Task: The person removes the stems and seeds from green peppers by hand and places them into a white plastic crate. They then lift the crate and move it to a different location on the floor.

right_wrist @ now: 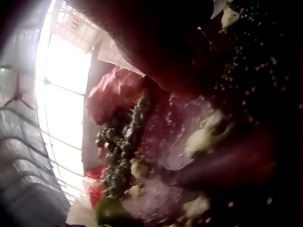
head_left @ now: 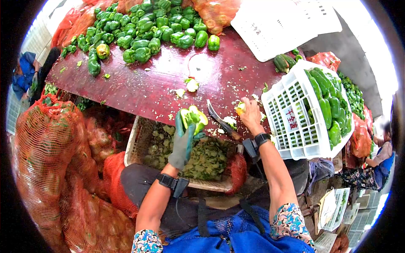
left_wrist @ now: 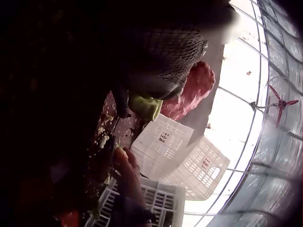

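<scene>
In the head view, the gloved left hand (head_left: 182, 143) grips a green pepper (head_left: 193, 118), its pale cut inside facing up. The bare right hand (head_left: 252, 114) pinches a small yellowish piece (head_left: 240, 109) over the table edge. Between the hands a curved knife (head_left: 222, 123) lies on the red table (head_left: 156, 90), not held. The left wrist view has the glove (left_wrist: 165, 61) above the pepper (left_wrist: 144, 106), with the right hand (left_wrist: 127, 172) lower down. Dark and blurred, the right hand (right_wrist: 156, 47) crosses the top of the right wrist view; its fingertips are unclear.
Green peppers (head_left: 143, 36) are heaped at the table's back left. A tilted white crate (head_left: 291, 122) of peppers stands right of the right hand. Below the table edge sits a bin (head_left: 130, 145) of scraps. Full mesh sacks (head_left: 46, 156) stand at left; people are at both sides.
</scene>
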The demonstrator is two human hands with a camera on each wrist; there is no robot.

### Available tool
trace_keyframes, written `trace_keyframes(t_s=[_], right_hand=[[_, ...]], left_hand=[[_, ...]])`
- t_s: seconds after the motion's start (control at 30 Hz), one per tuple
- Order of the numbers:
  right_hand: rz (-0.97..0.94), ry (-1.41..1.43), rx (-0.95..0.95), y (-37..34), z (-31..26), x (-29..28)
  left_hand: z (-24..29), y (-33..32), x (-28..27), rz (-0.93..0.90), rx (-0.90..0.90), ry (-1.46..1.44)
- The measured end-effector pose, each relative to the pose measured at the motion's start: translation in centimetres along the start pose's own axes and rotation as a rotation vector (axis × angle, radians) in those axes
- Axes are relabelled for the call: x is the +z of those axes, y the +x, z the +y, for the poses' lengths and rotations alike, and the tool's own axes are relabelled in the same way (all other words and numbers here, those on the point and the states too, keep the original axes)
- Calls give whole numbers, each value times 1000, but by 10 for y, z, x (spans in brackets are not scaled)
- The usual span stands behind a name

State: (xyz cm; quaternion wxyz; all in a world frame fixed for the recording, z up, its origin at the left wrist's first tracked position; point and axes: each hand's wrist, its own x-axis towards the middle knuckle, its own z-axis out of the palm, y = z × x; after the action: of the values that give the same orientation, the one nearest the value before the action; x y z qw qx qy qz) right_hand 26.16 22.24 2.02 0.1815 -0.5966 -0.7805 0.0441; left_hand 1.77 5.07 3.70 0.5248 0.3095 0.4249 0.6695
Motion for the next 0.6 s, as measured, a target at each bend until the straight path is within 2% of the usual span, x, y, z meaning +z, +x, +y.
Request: trace_keyframes(t_s=[0.07, 0.1, 0.13, 0.2, 0.23, 0.27, 0.37, 0.4, 0.47, 0.5, 0.53, 0.6], right_hand=[[-19, 99, -71, 6, 23, 16], [76, 122, -143, 10, 25, 18], [111, 320, -150, 11, 29, 19], [-112, 843, 126, 8, 29, 13], [-230, 1326, 388, 0, 12, -8], [-295, 1625, 392, -8, 9, -13], [-401, 1954, 298, -33, -20, -18], [-438, 2034, 331, -42, -36, -26], [-472, 2110, 171, -55, -51, -16], [-446, 2089, 247, -62, -66, -22], [-480, 2177, 111, -69, -77, -26], [-517, 2066, 177, -73, -88, -29]], left_hand=[[-8, 6, -1, 111, 36, 82], [-3, 5, 1, 120, -57, -33], [-1, 5, 0, 82, -49, -39], [1, 7, -2, 1, -36, -51], [3, 5, 0, 16, 10, 30], [3, 3, 0, 41, 31, 84], [-10, 3, -10, 73, 124, 226], [-20, 4, -17, 58, 169, 259], [-34, 7, -32, 38, 207, 354], [6, -8, -6, 102, -6, 295], [-1, -6, -12, 113, 85, 576], [-5, -13, -10, 196, 274, 864]])
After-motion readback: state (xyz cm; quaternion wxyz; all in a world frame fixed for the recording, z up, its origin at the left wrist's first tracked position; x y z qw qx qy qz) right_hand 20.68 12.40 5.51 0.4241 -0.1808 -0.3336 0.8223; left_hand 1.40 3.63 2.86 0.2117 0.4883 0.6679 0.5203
